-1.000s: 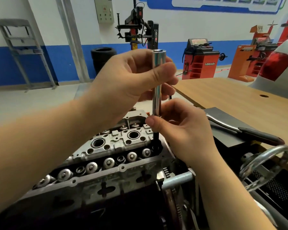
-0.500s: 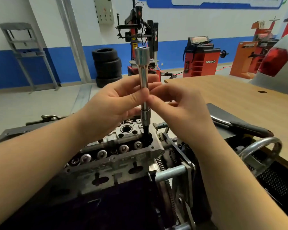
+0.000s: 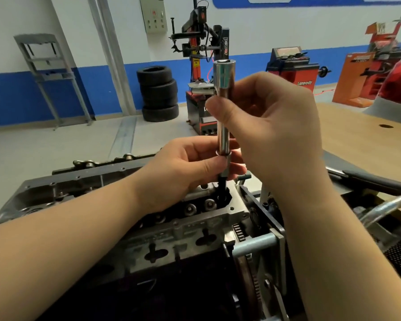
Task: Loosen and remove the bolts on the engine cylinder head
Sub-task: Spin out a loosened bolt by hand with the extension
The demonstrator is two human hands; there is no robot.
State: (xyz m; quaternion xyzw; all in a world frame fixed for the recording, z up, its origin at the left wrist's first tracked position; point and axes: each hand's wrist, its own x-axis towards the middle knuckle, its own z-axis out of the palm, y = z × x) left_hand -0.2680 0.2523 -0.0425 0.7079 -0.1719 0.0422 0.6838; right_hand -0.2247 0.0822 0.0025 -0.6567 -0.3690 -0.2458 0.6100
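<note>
Over cylinder head (image 3: pixel 195 230): right hand (image 3: pixel 276 135) pinches upright socket extension (image 3: pixel 223 107) high, left hand (image 3: pixel 185 172) pinches low.

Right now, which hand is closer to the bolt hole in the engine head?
Left. The left hand pinches the extension bar low, just above the bolt hole; the right hand grips higher up.
</note>
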